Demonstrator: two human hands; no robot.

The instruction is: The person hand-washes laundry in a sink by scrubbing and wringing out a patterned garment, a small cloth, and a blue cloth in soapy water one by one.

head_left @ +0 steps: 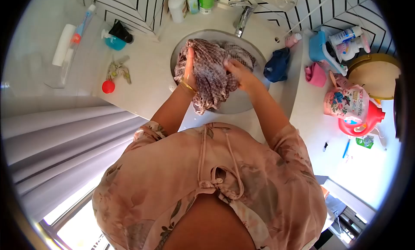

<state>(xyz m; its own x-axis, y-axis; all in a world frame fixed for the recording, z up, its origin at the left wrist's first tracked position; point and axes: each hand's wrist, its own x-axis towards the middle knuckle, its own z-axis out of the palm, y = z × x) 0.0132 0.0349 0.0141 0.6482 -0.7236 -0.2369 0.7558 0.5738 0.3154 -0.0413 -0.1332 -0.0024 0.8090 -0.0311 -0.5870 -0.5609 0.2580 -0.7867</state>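
A wet, bunched brown-and-white checked cloth (207,70) is held up over the round sink (237,104), with suds on its surface. My left hand (189,73), a gold bangle at its wrist, grips the cloth's left side; the thumb shows and the other fingers are hidden in the folds. On the right side, my right hand (242,75) is closed on the fabric, its fingertips slightly blurred. More of the checked fabric lies in the basin behind. The cloth's exact kind of garment cannot be made out.
Behind the sink stand a chrome faucet (244,19), a white pump bottle (177,7) and a green bottle (206,1). A dark blue cloth bundle (276,65) sits at the right rim. Farther right are a detergent pouch (346,101) and a red jug (363,124).
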